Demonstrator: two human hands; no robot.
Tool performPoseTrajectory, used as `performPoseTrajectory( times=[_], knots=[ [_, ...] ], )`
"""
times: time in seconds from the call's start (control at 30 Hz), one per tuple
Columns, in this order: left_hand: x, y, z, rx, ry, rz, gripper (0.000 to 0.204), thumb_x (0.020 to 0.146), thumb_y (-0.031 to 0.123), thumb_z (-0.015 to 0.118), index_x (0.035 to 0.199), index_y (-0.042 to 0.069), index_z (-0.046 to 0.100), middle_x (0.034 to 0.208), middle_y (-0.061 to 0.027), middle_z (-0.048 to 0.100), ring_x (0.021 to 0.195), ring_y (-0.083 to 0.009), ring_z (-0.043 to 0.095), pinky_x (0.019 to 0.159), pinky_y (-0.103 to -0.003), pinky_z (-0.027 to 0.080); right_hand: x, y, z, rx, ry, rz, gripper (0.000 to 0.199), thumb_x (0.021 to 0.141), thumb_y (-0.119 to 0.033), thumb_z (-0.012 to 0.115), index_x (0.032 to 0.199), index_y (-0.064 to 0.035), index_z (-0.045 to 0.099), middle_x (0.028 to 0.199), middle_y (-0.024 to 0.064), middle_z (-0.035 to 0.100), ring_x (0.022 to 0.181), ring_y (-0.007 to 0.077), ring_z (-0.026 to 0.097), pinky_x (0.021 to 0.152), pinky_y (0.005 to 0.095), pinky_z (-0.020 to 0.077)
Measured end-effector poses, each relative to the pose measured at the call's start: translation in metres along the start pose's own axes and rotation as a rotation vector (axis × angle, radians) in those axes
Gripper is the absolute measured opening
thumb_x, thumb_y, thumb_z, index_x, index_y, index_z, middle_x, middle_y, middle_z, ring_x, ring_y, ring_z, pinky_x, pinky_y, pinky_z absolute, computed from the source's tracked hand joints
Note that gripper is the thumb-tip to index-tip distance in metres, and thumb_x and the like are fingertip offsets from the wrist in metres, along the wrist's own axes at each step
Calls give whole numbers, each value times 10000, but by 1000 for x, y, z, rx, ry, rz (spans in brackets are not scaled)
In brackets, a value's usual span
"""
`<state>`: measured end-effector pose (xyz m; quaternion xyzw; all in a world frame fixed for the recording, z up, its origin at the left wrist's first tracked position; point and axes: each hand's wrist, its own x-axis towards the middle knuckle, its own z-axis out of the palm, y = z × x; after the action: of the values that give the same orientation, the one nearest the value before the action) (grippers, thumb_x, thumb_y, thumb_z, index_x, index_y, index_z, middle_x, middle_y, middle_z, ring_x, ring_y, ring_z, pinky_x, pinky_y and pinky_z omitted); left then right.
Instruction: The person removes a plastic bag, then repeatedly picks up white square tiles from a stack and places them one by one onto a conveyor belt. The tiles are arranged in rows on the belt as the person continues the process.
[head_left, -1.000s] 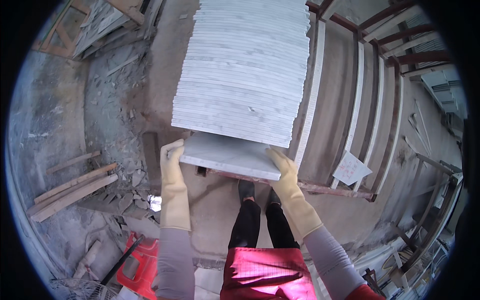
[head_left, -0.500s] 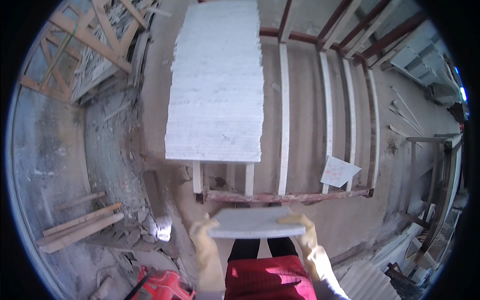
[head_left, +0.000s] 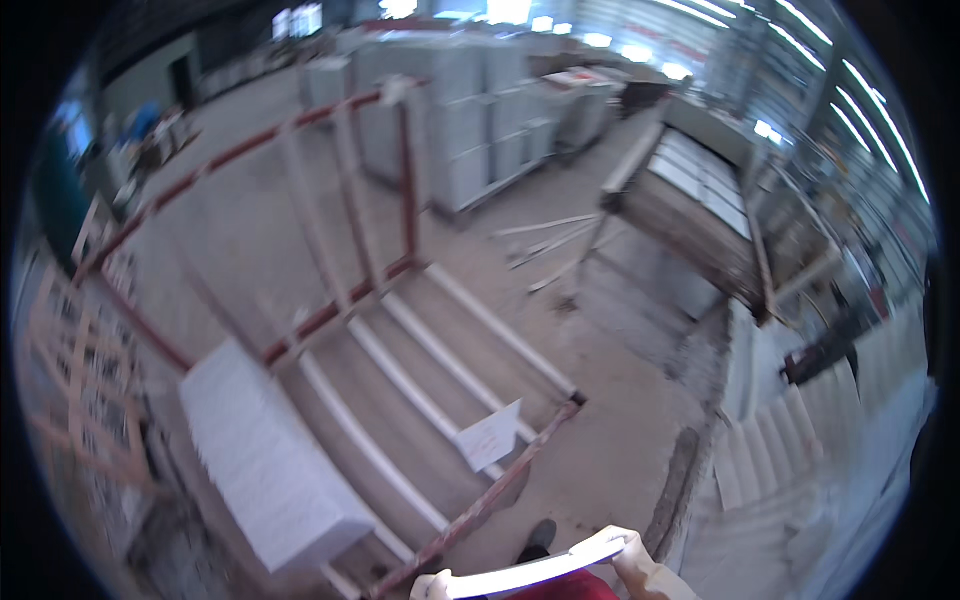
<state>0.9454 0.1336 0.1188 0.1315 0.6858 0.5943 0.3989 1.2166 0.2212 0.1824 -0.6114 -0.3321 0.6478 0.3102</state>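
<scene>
At the bottom edge of the head view I see both gloved hands gripping a thin, pale grey stone slab (head_left: 535, 572), seen almost edge-on as a curved white strip: the left hand (head_left: 432, 586) is closed on its left end and the right hand (head_left: 632, 560) is closed on its right end, thumb on top. The slab sits level just in front of my red clothing, above a dark shoe on the concrete floor (head_left: 620, 440). Beyond it lies a rust-red metal rack with white padded rails (head_left: 420, 390), its near corner just ahead of the shoe, and a white sheet of paper (head_left: 490, 436) rests on the rack's near rail. A tall stack of matching pale grey slabs (head_left: 265, 465) stands on edge at the rack's left end. Farther back are grey crated blocks (head_left: 470, 110) and, to the right, a stack of flat grey slabs on a stand (head_left: 690, 215). White slabs leaning in a row (head_left: 800, 440) fill the right edge. The picture is blurred, so finer detail is lost.
</scene>
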Motion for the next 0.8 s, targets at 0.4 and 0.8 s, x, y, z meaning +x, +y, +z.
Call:
performPoseTrajectory(
  times=[0.4, 0.8],
  knots=[
    [79, -29, 223, 246, -254, -139, 223, 843, 154, 586, 668, 26, 533, 587, -119, 579, 519, -239, 588, 519, -399, 499, 13, -61, -183, 187, 200, -156, 117, 839, 17, 585, 877, -12, 692, 890, 118, 716, 827, 185, 673, 729, 286, 535],
    [2, 100, 515, 204, -467, 3, 355, 921, 236, 563, 656, 3, 525, 567, -147, 624, 448, -185, 548, 433, -327, 421, 108, -128, -323, 463, 539, -302, 107, 776, 8, 601, 714, -18, 684, 752, 140, 708, 643, 192, 674, 554, 281, 533]
  ],
)
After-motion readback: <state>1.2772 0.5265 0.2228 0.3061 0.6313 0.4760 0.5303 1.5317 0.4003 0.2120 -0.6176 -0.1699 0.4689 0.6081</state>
